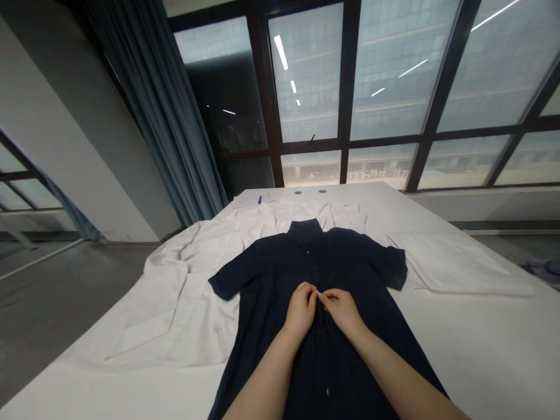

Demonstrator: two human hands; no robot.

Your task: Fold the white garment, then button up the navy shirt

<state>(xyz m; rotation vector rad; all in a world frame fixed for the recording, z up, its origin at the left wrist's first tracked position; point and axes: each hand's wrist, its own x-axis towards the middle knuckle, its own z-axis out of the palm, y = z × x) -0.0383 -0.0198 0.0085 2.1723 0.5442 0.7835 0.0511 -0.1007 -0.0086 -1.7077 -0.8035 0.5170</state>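
A dark navy short-sleeved shirt (271, 274) lies spread face up, its collar pointing away from me and its sleeves out to both sides. Along its middle runs a front placket with small light buttons. My left hand (301, 306) pinches the placket at about chest height. Facing it, my right hand (341, 309) pinches the same spot, fingertips nearly touching those of the left. A tiny pale spot, perhaps a button, shows between the fingertips. The fabric is drawn up slightly there.
Under the shirt's left side and beyond its collar spreads a white garment (196, 315) on the white table (481, 350). Folded white cloth (450, 262) lies at the right. A blue pen (259, 199) rests on paper at the far end. Windows and a blue curtain (161, 116) stand behind.
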